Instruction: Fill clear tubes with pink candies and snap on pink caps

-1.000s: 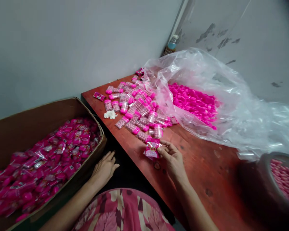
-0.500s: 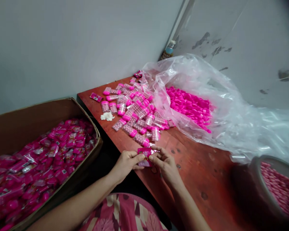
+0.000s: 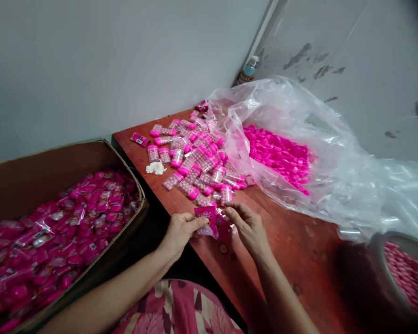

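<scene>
My left hand (image 3: 179, 232) pinches a small pink printed wrapper (image 3: 206, 221) between thumb and fingers, over the near edge of the red table. To its right, my right hand (image 3: 248, 227) has thumb and fingertips close together beside a shiny pink piece of film (image 3: 223, 227); whether they grip it is too small to tell. Just beyond both hands lies a pile of clear bottles (image 3: 195, 157) with pink caps and pale pink beads inside.
A deep cardboard box (image 3: 139, 204) of pink wrapped packets stands at the left. Right of the bottles, a clear plastic bag (image 3: 289, 102) holds pink pieces (image 3: 278, 155). A tub (image 3: 376, 260) of pink beads is at the lower right. White scraps (image 3: 155, 168) lie near the left edge.
My right hand has drawn away to the right from the wrapper that both hands held. The wrapper has turned in my left hand, and more pink film shows beside it.
</scene>
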Demonstrator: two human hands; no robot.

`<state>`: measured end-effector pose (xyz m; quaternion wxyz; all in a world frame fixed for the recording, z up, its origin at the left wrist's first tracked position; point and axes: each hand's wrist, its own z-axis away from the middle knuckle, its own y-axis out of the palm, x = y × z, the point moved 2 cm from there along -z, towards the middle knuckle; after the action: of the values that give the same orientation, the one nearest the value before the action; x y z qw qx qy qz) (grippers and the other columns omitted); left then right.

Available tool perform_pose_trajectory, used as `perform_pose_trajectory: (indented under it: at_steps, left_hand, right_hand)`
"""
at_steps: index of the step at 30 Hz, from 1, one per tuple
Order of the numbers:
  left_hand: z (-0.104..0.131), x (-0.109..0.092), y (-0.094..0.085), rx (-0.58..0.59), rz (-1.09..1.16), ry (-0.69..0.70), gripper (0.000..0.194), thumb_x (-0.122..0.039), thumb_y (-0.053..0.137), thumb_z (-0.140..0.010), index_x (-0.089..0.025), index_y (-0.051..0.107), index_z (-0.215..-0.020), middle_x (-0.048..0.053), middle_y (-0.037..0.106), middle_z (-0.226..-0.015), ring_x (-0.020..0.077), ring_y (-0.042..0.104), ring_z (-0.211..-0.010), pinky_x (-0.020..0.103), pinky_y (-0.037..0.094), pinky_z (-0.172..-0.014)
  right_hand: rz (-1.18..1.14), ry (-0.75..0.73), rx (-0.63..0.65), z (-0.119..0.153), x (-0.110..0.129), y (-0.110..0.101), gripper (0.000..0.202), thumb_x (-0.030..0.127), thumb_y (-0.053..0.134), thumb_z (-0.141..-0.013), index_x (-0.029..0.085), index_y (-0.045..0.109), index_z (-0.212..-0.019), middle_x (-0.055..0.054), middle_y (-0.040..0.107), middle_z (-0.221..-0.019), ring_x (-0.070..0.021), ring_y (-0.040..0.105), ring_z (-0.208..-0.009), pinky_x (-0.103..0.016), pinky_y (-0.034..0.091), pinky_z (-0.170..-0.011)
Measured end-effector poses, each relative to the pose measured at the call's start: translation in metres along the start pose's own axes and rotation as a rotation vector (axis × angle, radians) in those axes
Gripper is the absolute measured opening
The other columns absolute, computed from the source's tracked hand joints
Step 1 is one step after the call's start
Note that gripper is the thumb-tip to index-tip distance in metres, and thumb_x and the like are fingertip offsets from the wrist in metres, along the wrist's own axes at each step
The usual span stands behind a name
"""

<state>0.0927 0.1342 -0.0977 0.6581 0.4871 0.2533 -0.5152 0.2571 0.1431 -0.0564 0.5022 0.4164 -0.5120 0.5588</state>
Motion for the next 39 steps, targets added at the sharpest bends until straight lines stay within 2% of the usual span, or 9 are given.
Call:
perform_pose_trajectory:
  at_steps: [9, 13, 16, 18, 20, 25, 33, 36, 39]
  left_hand:
    - [0.008, -0.004, 0.011, 0.049, -0.034, 0.030, 0.028, -0.035, 0.073, -0.059, -0.010, 0.064, -0.067, 0.000, 0.061, -0.055, 0.0106, 0.054, -0.048, 0.021, 0.041, -0.050]
    - [0.029, -0.001, -0.031, -0.052, -0.506, 0.195, 0.035, -0.047, 0.063, -0.068, -0.014, 0.060, -0.059, 0.002, 0.061, -0.054, 0.0135, 0.056, -0.051, 0.024, 0.043, -0.053]
    - [0.040, 0.010, -0.076, -0.259, -0.866, 0.270, 0.040, -0.054, 0.059, -0.068, -0.016, 0.065, -0.077, 0.006, 0.066, -0.073, 0.0187, 0.061, -0.070, 0.029, 0.045, -0.070]
    - [0.037, 0.024, -0.106, -0.374, -0.992, 0.186, 0.067, -0.057, 0.063, -0.061, -0.014, 0.055, -0.113, 0.013, 0.059, -0.112, 0.0270, 0.053, -0.104, 0.036, 0.039, -0.090]
    - [0.028, 0.038, -0.130, -0.395, -1.042, -0.004, 0.098, -0.059, 0.066, -0.054, -0.009, 0.034, -0.132, 0.019, 0.034, -0.137, 0.0335, 0.032, -0.125, 0.041, 0.029, -0.100]
    - [0.013, 0.051, -0.158, -0.405, -0.964, -0.042, 0.075, -0.048, 0.067, -0.059, -0.016, 0.048, -0.124, 0.012, 0.058, -0.117, 0.0297, 0.051, -0.110, 0.039, 0.039, -0.093]
    - [0.060, 0.042, -0.152, -0.428, -0.810, 0.159, 0.039, -0.010, 0.039, -0.079, -0.015, 0.060, -0.111, 0.008, 0.064, -0.109, 0.0200, 0.058, -0.102, 0.035, 0.041, -0.093]
    - [0.075, 0.018, -0.127, -0.344, -0.705, 0.268, 0.037, -0.017, 0.041, -0.083, -0.018, 0.055, -0.117, 0.006, 0.064, -0.108, 0.0172, 0.060, -0.099, 0.030, 0.042, -0.091]
    - [0.071, -0.006, -0.097, -0.099, -0.337, 0.236, 0.039, -0.032, 0.058, -0.076, -0.016, 0.059, -0.112, 0.009, 0.067, -0.100, 0.0213, 0.062, -0.092, 0.030, 0.047, -0.083]
  right_hand:
    - [-0.238, 0.176, 0.120, 0.008, -0.002, 0.038, 0.025, 0.031, 0.068, -0.067, 0.017, 0.060, -0.086, 0.003, 0.058, -0.060, -0.0077, 0.049, -0.044, -0.018, 0.037, -0.041]
    - [-0.190, 0.163, 0.048, 0.013, -0.001, 0.035, 0.024, 0.029, 0.070, -0.065, 0.019, 0.061, -0.086, 0.002, 0.061, -0.066, -0.0100, 0.055, -0.056, -0.017, 0.042, -0.048]
    - [-0.059, 0.256, 0.010, 0.013, -0.006, 0.031, 0.036, 0.033, 0.073, -0.059, 0.020, 0.062, -0.090, -0.001, 0.064, -0.069, -0.0135, 0.057, -0.054, -0.019, 0.042, -0.042]
    - [0.019, 0.318, 0.012, 0.011, -0.010, 0.034, 0.041, 0.037, 0.075, -0.054, 0.021, 0.062, -0.089, -0.001, 0.064, -0.068, -0.0143, 0.057, -0.051, -0.019, 0.041, -0.038]
    - [0.063, 0.340, 0.016, 0.011, -0.013, 0.041, 0.041, 0.039, 0.076, -0.049, 0.021, 0.062, -0.082, 0.000, 0.064, -0.066, -0.0144, 0.057, -0.051, -0.018, 0.041, -0.037]
    - [0.140, 0.286, 0.040, 0.015, -0.016, 0.054, 0.035, 0.041, 0.076, -0.047, 0.022, 0.060, -0.073, 0.001, 0.065, -0.070, -0.0139, 0.057, -0.054, -0.016, 0.034, -0.030]
    - [0.043, 0.233, 0.057, 0.018, 0.001, 0.071, 0.033, 0.035, 0.077, -0.047, 0.018, 0.062, -0.071, 0.000, 0.063, -0.066, -0.0169, 0.059, -0.061, -0.020, 0.047, -0.046]
    - [-0.080, 0.247, 0.121, 0.017, 0.001, 0.082, 0.033, 0.030, 0.079, -0.047, 0.018, 0.063, -0.074, -0.001, 0.064, -0.066, -0.0167, 0.060, -0.060, -0.024, 0.049, -0.051]
    - [-0.203, 0.235, 0.195, 0.016, -0.002, 0.090, 0.033, 0.025, 0.078, -0.052, 0.017, 0.063, -0.079, -0.002, 0.064, -0.069, -0.0164, 0.060, -0.061, -0.027, 0.050, -0.056]
